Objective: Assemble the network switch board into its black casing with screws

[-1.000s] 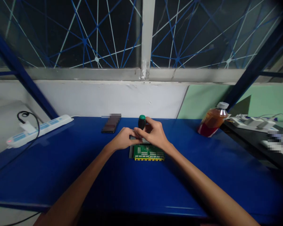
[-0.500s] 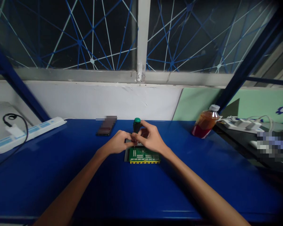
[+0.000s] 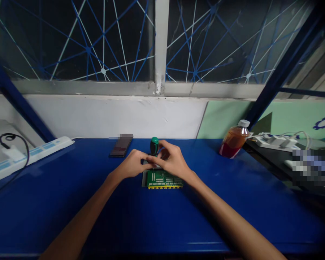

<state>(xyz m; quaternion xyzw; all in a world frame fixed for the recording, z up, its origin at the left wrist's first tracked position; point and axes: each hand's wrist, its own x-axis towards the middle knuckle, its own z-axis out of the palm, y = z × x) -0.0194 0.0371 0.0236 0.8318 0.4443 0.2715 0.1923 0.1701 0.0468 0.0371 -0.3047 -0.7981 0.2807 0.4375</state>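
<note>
A screwdriver with a green and black handle stands nearly upright over a green circuit board. My right hand curls around the screwdriver from the right, below the top of its handle. My left hand reaches in from the left, thumb and fingers pinched by the screwdriver's shaft; whatever lies between those fingertips is hidden. The board has white parts and a yellow strip along its near edge. It lies on a grey plate, and both hands cover its far part.
A dark phone lies behind my left hand. On the left is a white power strip with a black cable. A bottle of reddish-brown drink stands at the back right of the blue table. Another power strip sits farther right.
The view has shifted slightly to the left across the scene. My right fingers sit a little lower around the screwdriver, whose handle remains upright. Both hands stay over the board.
</note>
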